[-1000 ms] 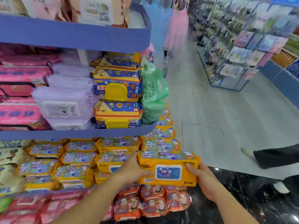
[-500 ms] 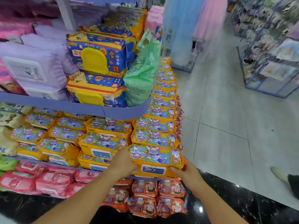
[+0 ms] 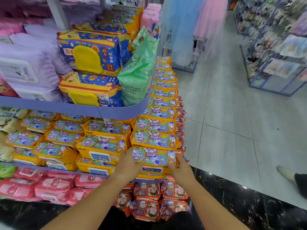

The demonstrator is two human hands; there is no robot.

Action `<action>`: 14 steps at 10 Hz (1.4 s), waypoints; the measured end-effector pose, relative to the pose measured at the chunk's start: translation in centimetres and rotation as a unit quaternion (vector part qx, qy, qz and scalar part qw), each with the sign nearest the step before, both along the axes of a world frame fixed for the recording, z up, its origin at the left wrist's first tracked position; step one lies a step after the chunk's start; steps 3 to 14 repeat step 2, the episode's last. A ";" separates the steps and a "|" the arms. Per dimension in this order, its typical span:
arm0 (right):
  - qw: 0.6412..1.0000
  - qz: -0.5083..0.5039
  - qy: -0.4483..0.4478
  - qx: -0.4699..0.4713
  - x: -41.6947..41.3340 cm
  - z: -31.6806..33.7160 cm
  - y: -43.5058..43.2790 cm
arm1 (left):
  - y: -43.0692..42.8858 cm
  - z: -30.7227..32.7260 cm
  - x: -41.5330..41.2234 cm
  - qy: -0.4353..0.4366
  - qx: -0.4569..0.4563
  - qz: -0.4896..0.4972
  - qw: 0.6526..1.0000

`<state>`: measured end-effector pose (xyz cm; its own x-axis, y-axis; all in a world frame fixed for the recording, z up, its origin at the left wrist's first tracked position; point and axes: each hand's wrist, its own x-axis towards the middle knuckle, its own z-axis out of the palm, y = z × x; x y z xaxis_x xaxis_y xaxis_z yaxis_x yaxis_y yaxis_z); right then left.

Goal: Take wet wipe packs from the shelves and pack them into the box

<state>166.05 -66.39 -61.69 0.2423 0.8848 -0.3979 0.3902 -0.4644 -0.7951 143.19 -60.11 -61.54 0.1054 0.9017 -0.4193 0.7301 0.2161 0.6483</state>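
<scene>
**Orange pack gripped at both ends, front of the right-hand column**

I hold one orange wet wipe pack [image 3: 153,156] between both hands. My left hand [image 3: 127,166] clasps its left end and my right hand [image 3: 181,170] its right end, with the fingers curled over the top edge on each side. The pack lies at the front of the right-hand column on the middle shelf [image 3: 149,180], directly ahead of me. Its long axis runs crosswise, from hand to hand, and neither hand is nearer.

A row of like packs [image 3: 154,138] touches it from behind, and a neighbouring stack [image 3: 101,145] stands just beside it on the left. The upper shelf [image 3: 74,107] overhangs further back; in my judgement it does not obstruct a pull towards me. Small red sachets [image 3: 147,191] are ranked below.

The box is not in view, so I cannot tell which way it lies.
</scene>
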 end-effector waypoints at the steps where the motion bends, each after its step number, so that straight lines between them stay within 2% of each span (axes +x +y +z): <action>1: 1.000 0.004 -0.023 -0.004 -0.2 2.2 -0.4 | -1.8 6.2 1.0 -0.036 -0.006 0.014 0.999; 2: 1.000 0.005 -0.011 0.020 0.1 4.8 -0.3 | -3.0 11.1 1.4 -0.064 -0.012 0.032 0.997; 14: 1.000 0.005 -0.011 0.020 0.1 4.8 -0.3 | -3.0 11.1 1.4 -0.064 -0.012 0.032 0.997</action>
